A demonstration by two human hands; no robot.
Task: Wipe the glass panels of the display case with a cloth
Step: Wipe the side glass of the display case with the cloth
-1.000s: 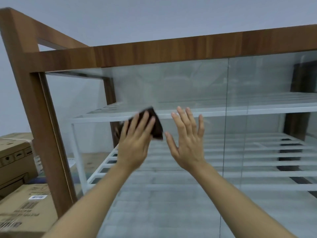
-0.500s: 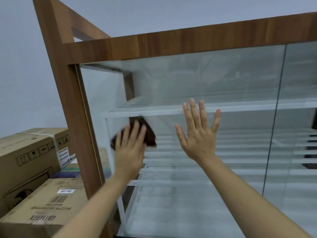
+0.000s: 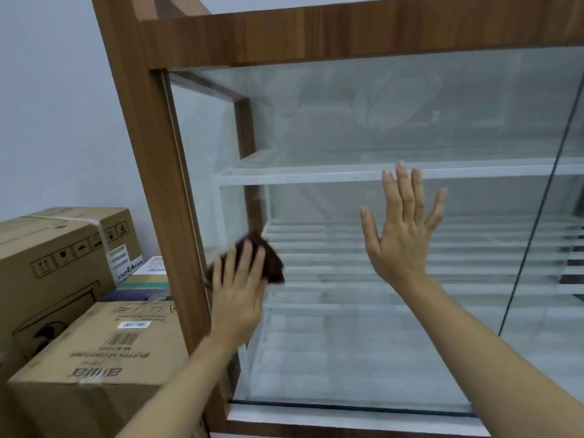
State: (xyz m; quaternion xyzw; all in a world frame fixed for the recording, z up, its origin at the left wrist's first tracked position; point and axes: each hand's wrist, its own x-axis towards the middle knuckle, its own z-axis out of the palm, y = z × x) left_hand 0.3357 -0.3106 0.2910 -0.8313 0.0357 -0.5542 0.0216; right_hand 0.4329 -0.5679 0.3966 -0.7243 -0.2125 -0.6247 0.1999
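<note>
A wood-framed display case (image 3: 347,30) with a large front glass panel (image 3: 363,121) fills the view. My left hand (image 3: 237,295) presses a dark brown cloth (image 3: 268,263) flat against the glass near the left wooden post, low on the panel. My right hand (image 3: 401,235) rests open on the same panel, fingers spread and pointing up, to the right of the cloth. A second glass panel (image 3: 568,248) begins at the vertical seam on the right. White slatted shelves (image 3: 347,175) show behind the glass.
Stacked cardboard boxes (image 3: 94,358) stand at the left, tight against the case's wooden post (image 3: 151,184). A larger box (image 3: 57,254) sits behind them by the pale wall. The case's bottom rail (image 3: 347,418) runs along the lower edge.
My left hand has swept the cloth left and downward across the glass to the left post. My right hand stays flat on the panel. The view has turned left, showing more boxes.
</note>
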